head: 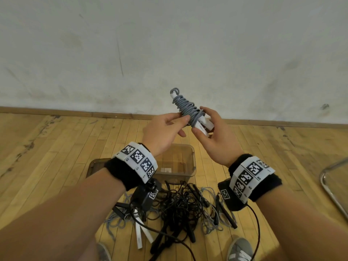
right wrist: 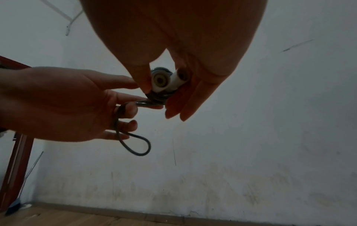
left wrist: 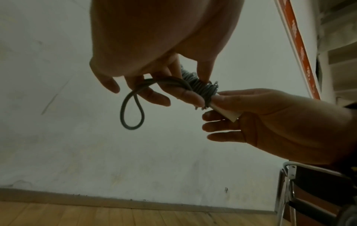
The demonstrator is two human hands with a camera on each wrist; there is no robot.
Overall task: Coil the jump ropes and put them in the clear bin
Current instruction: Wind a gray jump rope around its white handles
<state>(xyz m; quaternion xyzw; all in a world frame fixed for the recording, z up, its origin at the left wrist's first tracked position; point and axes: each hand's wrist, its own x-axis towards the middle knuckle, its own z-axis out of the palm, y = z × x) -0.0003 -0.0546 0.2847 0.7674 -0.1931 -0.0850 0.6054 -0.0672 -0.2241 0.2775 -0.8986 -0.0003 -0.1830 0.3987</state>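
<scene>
A grey jump rope [head: 186, 108] is wound tightly round its two white handles [head: 202, 126] and held up in front of the wall. My right hand [head: 216, 136] grips the handle ends [right wrist: 166, 80] between thumb and fingers. My left hand [head: 165, 129] pinches the grey coil [left wrist: 201, 87] from the left, and a loose loop of rope [left wrist: 132, 110] hangs off its fingers. The clear bin [head: 180, 162] stands on the floor below the hands; something small and white lies inside. A tangled pile of black and grey ropes [head: 180, 210] lies in front of it.
A wooden floor [head: 56, 147] meets a white wall [head: 131, 44] at a skirting board. A metal chair frame [head: 331, 185] stands at the right. Two loose white handles [head: 141, 230] lie by the pile. My shoes [head: 239, 249] are at the bottom edge.
</scene>
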